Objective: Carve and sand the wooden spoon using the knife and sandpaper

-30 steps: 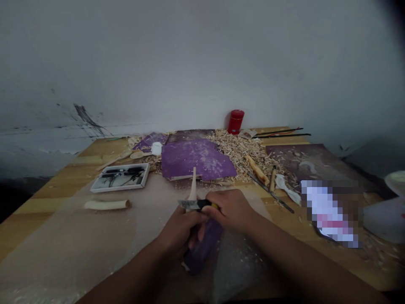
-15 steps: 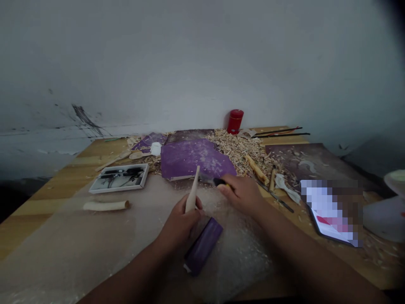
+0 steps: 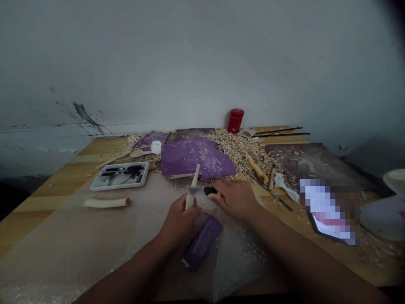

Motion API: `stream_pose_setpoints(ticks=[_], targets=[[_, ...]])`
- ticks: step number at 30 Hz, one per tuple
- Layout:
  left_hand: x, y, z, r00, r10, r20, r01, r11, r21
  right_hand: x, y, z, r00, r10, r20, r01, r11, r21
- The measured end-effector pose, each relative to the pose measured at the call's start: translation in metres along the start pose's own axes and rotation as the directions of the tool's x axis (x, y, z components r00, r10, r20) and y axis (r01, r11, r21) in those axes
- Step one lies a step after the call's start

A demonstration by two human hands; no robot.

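Wooden stick's (image 3: 193, 185) lower end hides inside left hand (image 3: 180, 219).

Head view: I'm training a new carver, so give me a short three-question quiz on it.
1. True or false: the left hand holds the pale wooden stick upright.
2. Which hand holds the knife?
A. left
B. right
C. neither
3. Fill in: the shavings pile lies in front of the red ____.

Key: 1 true; 2 B, the right hand; 3 can.
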State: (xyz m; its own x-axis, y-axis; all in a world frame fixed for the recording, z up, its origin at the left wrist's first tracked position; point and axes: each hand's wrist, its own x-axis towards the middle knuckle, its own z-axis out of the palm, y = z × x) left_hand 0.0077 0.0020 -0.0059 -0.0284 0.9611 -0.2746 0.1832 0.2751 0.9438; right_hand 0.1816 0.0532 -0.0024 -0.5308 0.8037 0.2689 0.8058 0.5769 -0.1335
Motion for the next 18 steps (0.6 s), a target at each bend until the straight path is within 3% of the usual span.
stream_pose_setpoints(ticks=[4, 10, 18], targets=[[0.0, -0.002, 0.002, 0.999, 0.039, 0.019, -0.039, 0.999, 0.002, 0.001, 0.006, -0.004, 0.993, 0.11, -0.043, -0.11, 0.994, 0.0], [0.0, -0.002, 0.001, 0.999, 0.049, -0.024, -0.047, 0.997, 0.06, -0.006, -0.021, 0.003, 0.99, -0.121, 0.072, 0.104, 0.973, 0.207], [0.003, -0.001, -0.002, 0.997, 0.072, -0.036, -0.064, 0.981, 0.183, -0.004, -0.013, 0.007, 0.995, -0.091, 0.044, 0.087, 0.992, 0.094]])
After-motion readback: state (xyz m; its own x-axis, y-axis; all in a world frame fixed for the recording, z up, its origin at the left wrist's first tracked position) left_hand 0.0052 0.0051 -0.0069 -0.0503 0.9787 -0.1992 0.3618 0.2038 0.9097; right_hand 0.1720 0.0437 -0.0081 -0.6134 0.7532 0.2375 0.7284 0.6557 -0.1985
